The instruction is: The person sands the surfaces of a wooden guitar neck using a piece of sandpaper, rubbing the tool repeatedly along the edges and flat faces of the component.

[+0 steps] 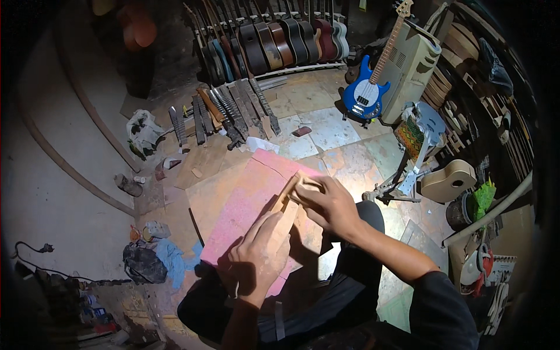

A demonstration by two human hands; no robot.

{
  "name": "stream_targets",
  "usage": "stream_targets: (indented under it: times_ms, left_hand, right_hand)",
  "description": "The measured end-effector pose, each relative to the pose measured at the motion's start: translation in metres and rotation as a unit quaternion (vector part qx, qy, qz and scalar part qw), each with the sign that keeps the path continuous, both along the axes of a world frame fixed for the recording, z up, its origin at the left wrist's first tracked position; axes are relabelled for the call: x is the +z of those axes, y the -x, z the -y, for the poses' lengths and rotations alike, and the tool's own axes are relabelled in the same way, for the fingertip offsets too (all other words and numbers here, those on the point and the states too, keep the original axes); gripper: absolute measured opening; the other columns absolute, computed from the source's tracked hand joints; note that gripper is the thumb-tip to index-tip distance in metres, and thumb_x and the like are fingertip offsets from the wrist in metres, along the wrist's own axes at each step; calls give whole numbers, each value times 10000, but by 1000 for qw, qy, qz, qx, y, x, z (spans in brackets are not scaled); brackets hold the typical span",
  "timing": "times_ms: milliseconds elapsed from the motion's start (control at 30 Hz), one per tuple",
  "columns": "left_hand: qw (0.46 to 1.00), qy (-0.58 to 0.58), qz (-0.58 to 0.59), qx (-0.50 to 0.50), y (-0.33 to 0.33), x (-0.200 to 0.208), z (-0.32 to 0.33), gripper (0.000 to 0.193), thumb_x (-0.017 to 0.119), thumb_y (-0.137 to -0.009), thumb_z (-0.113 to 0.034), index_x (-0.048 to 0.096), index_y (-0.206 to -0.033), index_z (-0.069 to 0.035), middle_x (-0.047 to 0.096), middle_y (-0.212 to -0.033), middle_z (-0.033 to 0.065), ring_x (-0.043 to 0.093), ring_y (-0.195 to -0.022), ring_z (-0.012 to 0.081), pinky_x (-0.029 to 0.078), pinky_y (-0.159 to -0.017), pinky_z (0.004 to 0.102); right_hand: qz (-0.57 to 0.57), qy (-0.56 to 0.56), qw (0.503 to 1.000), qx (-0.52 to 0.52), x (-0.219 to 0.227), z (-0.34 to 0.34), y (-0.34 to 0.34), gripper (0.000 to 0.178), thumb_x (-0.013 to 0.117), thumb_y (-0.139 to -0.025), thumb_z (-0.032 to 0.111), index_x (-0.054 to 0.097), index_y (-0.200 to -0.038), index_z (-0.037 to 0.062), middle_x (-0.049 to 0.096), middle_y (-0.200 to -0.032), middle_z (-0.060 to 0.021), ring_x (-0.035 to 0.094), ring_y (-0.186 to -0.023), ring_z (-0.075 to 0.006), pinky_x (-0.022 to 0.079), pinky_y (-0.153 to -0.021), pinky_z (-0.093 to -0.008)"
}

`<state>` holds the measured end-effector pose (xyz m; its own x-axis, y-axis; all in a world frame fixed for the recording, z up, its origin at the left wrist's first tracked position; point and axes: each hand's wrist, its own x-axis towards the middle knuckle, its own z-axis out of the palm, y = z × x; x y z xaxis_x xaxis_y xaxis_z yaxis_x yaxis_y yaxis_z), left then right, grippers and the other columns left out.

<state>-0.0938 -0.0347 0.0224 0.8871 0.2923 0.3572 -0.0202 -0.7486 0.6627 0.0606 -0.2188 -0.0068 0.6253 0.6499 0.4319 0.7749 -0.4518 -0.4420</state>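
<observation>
A pale wooden piece, long and narrow like a guitar neck (286, 221), slants away from me over a pink-dusted board (236, 201). My left hand (259, 251) is wrapped round its near part, the thumb side hidden in shadow. At the far end, the fingers of my right hand (333, 209) are closed and press a folded tan strip (309, 185) against the wood. The strip looks like sandpaper, but its surface is mostly hidden. Beneath the hands, the board lies across my lap and the floor in front of me.
Several dark fretted necks (227, 111) lie on the tiles ahead, before a rack of guitars (274, 44). A blue bass guitar (366, 93) stands at the far right, near an unfinished guitar body (448, 181). Left lie a black bag (143, 262) and a blue cloth (170, 261).
</observation>
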Motion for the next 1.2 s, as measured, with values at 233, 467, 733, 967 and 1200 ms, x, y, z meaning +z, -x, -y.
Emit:
stream_targets:
  times_ms: [233,467,733,967,1200]
  left_hand:
    - [1000,6,3,19,-1,-3,-3,467,872,-821,-142,746,-1266,-71,778,-1210,161,771,-1073,367,623,-907,406]
    - [1000,4,-8,15,-1,0,-5,463,871,-817,-126,742,-1254,-48,779,-1189,174,775,-1063,368,623,-910,403]
    - [1000,-7,20,12,-3,-8,-4,467,871,-820,-125,739,-1260,-37,778,-1190,182,775,-1063,365,624,-912,403]
    - [999,-27,18,23,-1,-7,-5,497,897,-806,-150,729,-1263,-48,786,-1168,185,788,-1034,364,631,-894,408]
    - [994,-33,-54,87,2,-6,3,616,932,-799,-199,637,-1326,-79,798,-1089,183,801,-972,353,638,-843,419]
  right_hand:
    - [-168,-62,984,17,-1,4,14,525,827,-893,193,717,-1406,165,656,-1322,-211,668,-1144,-372,560,-942,-438]
    - [-220,-97,970,37,9,3,22,484,804,-910,202,721,-1376,97,677,-1265,-212,656,-1138,-402,550,-964,-465]
    - [-267,-148,949,83,7,5,26,519,763,-922,137,694,-1433,76,727,-1224,-200,729,-1029,-307,576,-843,-374]
    - [-279,-149,944,93,21,-5,32,535,767,-913,125,687,-1437,55,727,-1168,-196,712,-1066,-291,557,-915,-381]
    - [-310,-121,942,42,28,-12,26,517,774,-935,153,688,-1432,43,731,-1187,-187,713,-989,-265,562,-872,-360]
